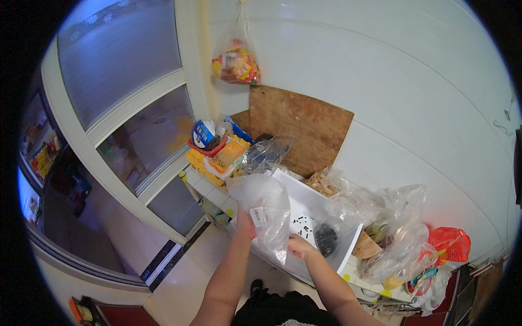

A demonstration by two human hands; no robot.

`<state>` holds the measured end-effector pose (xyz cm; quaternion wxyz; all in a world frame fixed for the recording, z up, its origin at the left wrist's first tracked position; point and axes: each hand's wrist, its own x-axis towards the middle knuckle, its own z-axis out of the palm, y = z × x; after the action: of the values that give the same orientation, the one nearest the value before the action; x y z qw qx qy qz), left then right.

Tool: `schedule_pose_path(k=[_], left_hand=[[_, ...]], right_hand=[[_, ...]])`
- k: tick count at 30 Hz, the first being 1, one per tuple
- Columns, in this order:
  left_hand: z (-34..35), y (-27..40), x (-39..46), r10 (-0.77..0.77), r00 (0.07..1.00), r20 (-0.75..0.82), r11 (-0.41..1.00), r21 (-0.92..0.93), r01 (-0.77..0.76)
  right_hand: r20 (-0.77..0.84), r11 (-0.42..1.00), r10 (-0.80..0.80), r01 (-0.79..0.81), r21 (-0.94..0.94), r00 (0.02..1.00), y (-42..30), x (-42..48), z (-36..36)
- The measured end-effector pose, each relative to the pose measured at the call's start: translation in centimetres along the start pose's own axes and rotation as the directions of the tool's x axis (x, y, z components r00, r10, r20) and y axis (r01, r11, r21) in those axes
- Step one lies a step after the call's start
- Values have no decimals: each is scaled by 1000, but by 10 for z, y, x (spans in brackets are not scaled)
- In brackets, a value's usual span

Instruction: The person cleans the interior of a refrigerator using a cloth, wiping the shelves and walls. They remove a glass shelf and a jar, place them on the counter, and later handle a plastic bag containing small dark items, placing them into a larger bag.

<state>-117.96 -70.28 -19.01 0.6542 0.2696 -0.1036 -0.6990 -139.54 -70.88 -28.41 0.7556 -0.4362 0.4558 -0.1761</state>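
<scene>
A puffed-out clear plastic bag (271, 191) with a barcode label is held up in front of me, above the near side of a white plastic bin (299, 191). My left hand (246, 224) is at the bag's left side and shows only blurred through the film; whether it is inside or behind the bag, I cannot tell. With my right hand (301, 246) I pinch the bag's lower right edge. Small black pieces (302, 227) lie scattered on the bin's floor. Beside them sits a dark bundle in clear plastic (325, 239).
Left on the tiled counter (217, 197), a red basket (208, 147) stands among food packets. Right of the bin are crumpled plastic bags (401, 236) and a red bag (450, 243). A wooden board (299, 126) leans on the wall. A filled bag (236, 63) hangs above; a sliding door (134, 138) is left.
</scene>
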Motion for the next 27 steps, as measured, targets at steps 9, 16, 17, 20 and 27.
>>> schedule_pose_path(k=[9,16,17,20,27], left_hand=[[42,31,-4,799,410,440,-355,895,-269],[65,-7,-19,148,615,774,-331,625,-707],[59,-15,-13,130,667,734,-351,663,-661],[38,-26,1,84,765,638,-433,715,-548],[76,-22,-15,158,908,389,-143,918,-369]], right_hand=[[-785,748,-518,625,-224,339,-56,-15,20],[-742,609,-654,686,-399,149,-76,-36,55],[-761,643,-638,625,-442,118,-83,-45,63],[-528,500,-849,284,-818,-29,-90,-63,68],[-194,202,-977,84,-976,91,-85,-79,67]])
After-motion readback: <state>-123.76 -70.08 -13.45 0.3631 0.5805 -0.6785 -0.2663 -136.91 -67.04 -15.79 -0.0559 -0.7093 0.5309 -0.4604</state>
